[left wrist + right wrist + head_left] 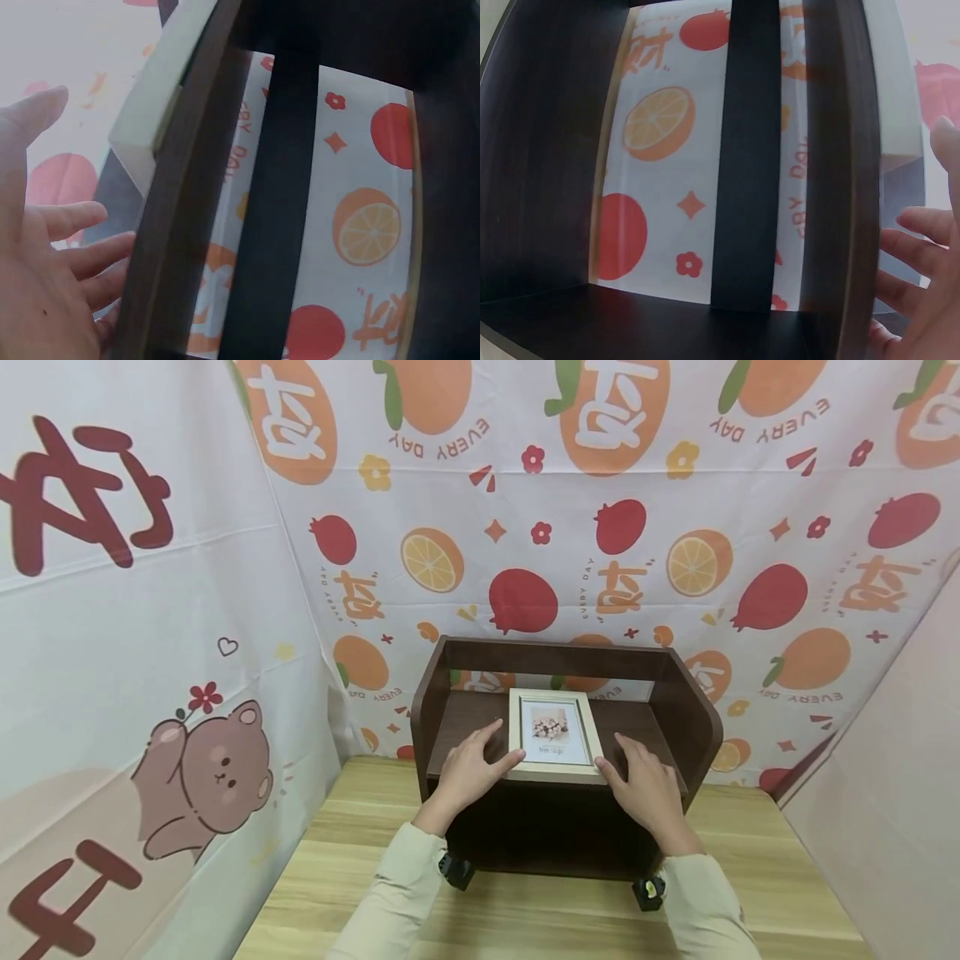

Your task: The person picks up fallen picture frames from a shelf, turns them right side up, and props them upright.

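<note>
A cream-coloured picture frame (557, 733), with a flower picture inside, lies face up on the upper board of a dark brown desktop shelf (468, 722). My left hand (472, 770) is at the frame's left side, fingers spread and thumb by its near left corner. At the near right corner is the thumb of my right hand (647, 787), whose fingers are also extended. Whether either thumb touches the frame, I cannot tell. Both wrist views show loosely spread fingers beside the shelf board, with the frame's edge (154, 112) overhanging it slightly.
The shelf stands on a wood-grain table (360, 835), its lower compartment (555, 827) facing me. Behind hangs a fruit-printed cloth (465, 502); a bear-printed cloth (225, 593) covers the left side. A pale panel (885, 777) borders the right. Small dark devices (456, 871) sit at my wrists.
</note>
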Demonstrator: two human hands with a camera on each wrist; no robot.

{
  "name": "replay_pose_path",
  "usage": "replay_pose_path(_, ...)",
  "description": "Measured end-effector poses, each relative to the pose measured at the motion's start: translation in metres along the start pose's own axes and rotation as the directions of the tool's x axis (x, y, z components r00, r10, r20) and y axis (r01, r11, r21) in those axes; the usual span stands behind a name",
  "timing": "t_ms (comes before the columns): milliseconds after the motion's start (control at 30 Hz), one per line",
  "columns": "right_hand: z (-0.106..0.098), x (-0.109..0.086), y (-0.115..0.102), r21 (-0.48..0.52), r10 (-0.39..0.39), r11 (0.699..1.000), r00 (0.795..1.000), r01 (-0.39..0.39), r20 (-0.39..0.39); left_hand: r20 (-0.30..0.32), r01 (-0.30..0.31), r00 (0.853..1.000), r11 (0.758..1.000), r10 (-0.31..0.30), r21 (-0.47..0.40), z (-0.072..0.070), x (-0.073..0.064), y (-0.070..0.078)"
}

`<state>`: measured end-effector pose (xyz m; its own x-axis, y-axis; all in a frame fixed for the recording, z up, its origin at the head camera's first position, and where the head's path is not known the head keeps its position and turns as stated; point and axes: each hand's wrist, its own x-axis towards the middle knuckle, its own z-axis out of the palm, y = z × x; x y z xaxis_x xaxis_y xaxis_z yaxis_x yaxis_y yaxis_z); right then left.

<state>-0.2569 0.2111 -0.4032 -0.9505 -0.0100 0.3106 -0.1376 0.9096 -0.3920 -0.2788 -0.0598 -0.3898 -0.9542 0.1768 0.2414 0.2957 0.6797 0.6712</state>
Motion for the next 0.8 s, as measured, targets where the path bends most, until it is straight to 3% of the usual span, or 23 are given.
replay_pose_path(167, 0.004, 0.003, 0.001, -0.002, 0.013, 1.000, 0.999, -0.013, 0.047, 0.027, 0.005, 1.000, 0.998, -0.006, 0.055, 0.004, 0.004, -0.004)
replay_pose_path(400, -0.004, 0.010, 0.003, 0.012, 0.008, 1.000, 0.990, -0.010, 0.143, 0.128, -0.016, 0.992, 0.989, -0.003, 0.145, 0.004, 0.014, -0.004)
replay_pose_path(667, -0.005, 0.020, 0.008, 0.103, 0.005, 0.994, 0.972, -0.030, 0.237, 0.191, 0.023, 0.981, 1.000, -0.026, 0.018, -0.002, 0.021, -0.005)
replay_pose_path(800, -0.002, 0.023, 0.009, 0.156, -0.003, 0.987, 0.967, -0.038, 0.256, 0.211, 0.072, 0.976, 0.996, -0.058, -0.056, -0.003, 0.022, -0.007)
